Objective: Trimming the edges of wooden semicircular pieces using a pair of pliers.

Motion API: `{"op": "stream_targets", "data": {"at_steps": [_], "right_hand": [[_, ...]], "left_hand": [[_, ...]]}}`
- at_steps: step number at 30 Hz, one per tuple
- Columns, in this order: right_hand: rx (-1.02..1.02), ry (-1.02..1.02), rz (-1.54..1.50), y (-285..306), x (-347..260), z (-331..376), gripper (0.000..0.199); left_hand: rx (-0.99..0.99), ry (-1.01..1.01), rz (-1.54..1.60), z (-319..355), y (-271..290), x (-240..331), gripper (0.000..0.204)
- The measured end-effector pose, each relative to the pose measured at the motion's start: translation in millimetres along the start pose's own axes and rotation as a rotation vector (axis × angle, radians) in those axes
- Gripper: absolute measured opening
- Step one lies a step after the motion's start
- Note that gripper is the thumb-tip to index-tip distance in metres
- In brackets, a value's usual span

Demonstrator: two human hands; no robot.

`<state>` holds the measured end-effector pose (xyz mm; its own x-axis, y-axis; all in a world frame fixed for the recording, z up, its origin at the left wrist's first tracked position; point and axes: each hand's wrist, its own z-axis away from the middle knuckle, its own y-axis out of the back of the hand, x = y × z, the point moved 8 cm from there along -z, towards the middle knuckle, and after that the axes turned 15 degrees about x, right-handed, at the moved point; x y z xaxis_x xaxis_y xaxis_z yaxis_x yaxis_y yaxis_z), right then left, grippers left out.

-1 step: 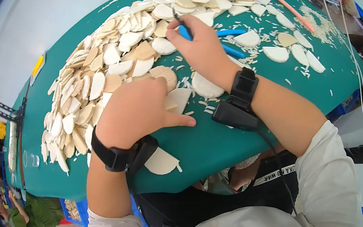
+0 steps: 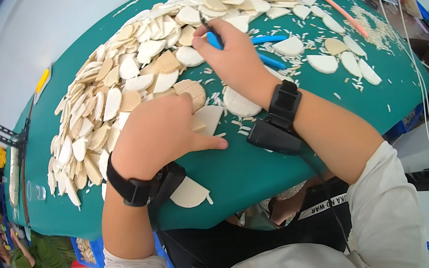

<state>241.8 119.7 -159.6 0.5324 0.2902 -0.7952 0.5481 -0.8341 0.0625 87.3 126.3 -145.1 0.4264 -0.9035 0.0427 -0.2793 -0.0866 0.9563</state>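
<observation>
My left hand rests knuckles-up on the green table, fingers curled over a pale flat wooden piece and thumb stretched right. My right hand reaches further out and grips blue-handled cutters, their dark tip pointing up-left into the pile. A wide pile of pale and tan half-round wooden pieces covers the table's left and far side. Both wrists wear black straps with small black devices.
One half-round piece lies at the table's near edge under my left wrist. Small wood trimmings and more half-round pieces lie right of my right hand. A pink rod lies at the far edge. White cables hang right.
</observation>
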Motion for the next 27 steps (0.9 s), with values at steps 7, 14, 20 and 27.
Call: {"op": "stream_targets", "data": {"at_steps": [7, 14, 20, 27], "right_hand": [[-0.01, -0.047, -0.028, 0.3, 5.9, -2.0, 0.024], [0.08, -0.016, 0.014, 12.6, -6.3, -10.9, 0.029], [0.108, -0.039, 0.079, 18.0, 0.5, -11.7, 0.027], [0.042, -0.066, -0.1, 12.5, -1.9, -8.7, 0.024]], "left_hand": [[-0.055, 0.015, 0.08, -3.6, -1.9, -6.8, 0.049], [-0.11, 0.42, 1.214, -2.7, 9.6, -57.5, 0.047], [-0.065, 0.186, 1.81, -11.9, 16.2, -50.2, 0.061], [-0.056, 0.274, 1.714, -14.7, 7.6, -48.8, 0.058]]}}
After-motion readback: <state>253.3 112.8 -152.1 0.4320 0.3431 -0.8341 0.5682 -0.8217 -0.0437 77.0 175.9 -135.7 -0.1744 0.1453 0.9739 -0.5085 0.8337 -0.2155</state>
